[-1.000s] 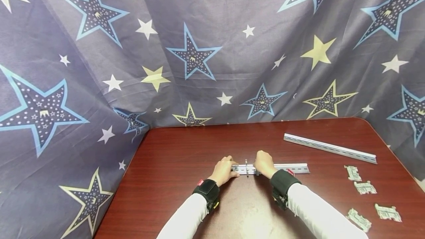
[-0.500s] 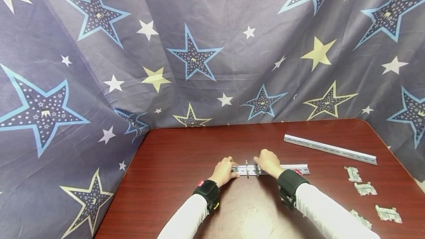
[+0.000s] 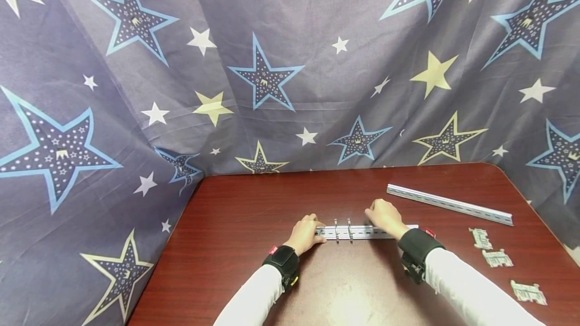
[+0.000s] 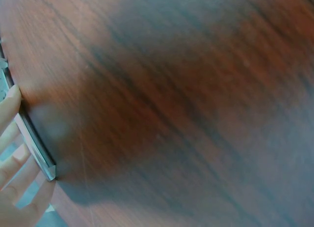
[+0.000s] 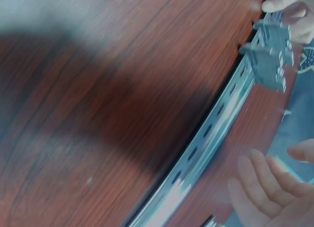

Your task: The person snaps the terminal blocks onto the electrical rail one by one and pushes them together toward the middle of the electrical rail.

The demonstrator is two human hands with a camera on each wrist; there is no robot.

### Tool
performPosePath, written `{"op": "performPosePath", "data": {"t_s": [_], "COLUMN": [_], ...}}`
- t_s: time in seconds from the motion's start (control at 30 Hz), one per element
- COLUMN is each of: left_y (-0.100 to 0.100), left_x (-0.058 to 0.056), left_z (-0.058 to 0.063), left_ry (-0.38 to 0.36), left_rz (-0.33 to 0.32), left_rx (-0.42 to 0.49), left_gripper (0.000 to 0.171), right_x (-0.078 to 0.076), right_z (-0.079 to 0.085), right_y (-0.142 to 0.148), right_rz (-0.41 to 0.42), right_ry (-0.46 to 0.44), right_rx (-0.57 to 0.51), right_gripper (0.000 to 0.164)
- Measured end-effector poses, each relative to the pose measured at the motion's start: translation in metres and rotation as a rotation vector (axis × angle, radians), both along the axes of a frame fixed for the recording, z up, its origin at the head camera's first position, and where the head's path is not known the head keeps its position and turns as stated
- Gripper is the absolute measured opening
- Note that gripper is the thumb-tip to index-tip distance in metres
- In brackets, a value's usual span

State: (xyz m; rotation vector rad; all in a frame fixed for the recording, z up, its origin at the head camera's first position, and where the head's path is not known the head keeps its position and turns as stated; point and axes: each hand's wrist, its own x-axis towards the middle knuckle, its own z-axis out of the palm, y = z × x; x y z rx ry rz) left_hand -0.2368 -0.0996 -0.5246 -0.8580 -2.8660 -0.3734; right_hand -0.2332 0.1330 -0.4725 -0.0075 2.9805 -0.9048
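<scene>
While the left grip (image 3: 304, 234) pinches the slotted, silvery rail (image 3: 362, 232), the right grip (image 3: 385, 216) hovers, fingers relaxed.

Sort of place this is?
Probably a makeshift indoor assembly station: star-print cloth hangs in folds behind a wood-grain table, with metal rails and small pale parts on top.

A reddish-brown tabletop (image 3: 254, 195) is carrying a slotted metal rail (image 3: 363, 233), a second rail (image 3: 449, 205) farther back, and three pale pieces (image 3: 497, 258) near its right edge.
</scene>
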Motion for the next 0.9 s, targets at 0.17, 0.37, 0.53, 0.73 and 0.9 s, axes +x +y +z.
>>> {"op": "performPosePath", "data": {"t_s": [0.17,0.37,0.53,0.73,0.9], "left_y": [0.000,0.000,0.000,0.001,0.002], "left_x": [0.000,0.001,0.001,0.002,0.001], "left_z": [0.000,0.001,0.001,0.002,0.003], "left_ry": [-0.007,-0.017,-0.033,-0.039,-0.055], "left_rz": [0.000,0.006,0.017,0.029,0.038], "left_rx": [0.003,-0.003,-0.009,0.002,0.006], "left_gripper": [0.035,0.035,0.035,0.035,0.035], "right_x": [-0.001,0.001,0.002,0.006,0.011], "right_z": [0.001,0.003,0.005,0.007,0.008], "right_y": [0.015,0.035,0.053,0.078,0.103], "right_rz": [0.007,-0.005,-0.020,-0.040,-0.051], "right_ry": [0.008,0.014,0.017,0.034,0.040], "right_rx": [0.006,0.026,0.029,0.038,0.069], "right_gripper": [0.030,0.019,0.024,0.029,0.029]}}
